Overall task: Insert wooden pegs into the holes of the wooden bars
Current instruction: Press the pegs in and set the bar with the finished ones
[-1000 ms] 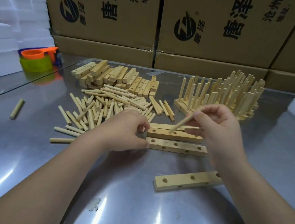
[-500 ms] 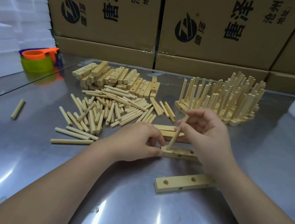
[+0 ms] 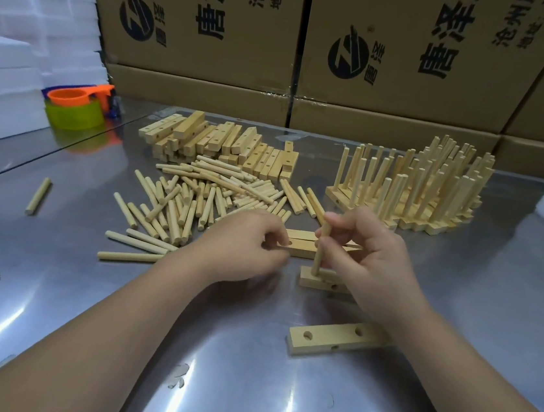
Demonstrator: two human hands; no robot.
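Since half a second ago the peg [image 3: 317,262] has gone from leaning to standing straight up, and the left hand [image 3: 243,239] has come off the bar [image 3: 310,280] and slid left and a bit farther away. Right-hand fingertips [image 3: 326,244] pinch the peg near its top, thumb on the near side, rest of the right hand [image 3: 372,268] cupped behind it. The peg's bottom end sits in the hole at the left end of the bar, which lies flat on the metal table [image 3: 83,303]. Left-hand fingers are curled right by the end of two more bars [image 3: 300,243], but I can't tell if they're holding anything. My guess: these dowels are light, stiff and smooth, so a two-finger pinch up high is plenty, but the bar is light too and will probably skate on that shiny top unless something pins it. Loose pegs [image 3: 196,200] are piled to the far left, and a spare bar [image 3: 333,340] lies nearer.
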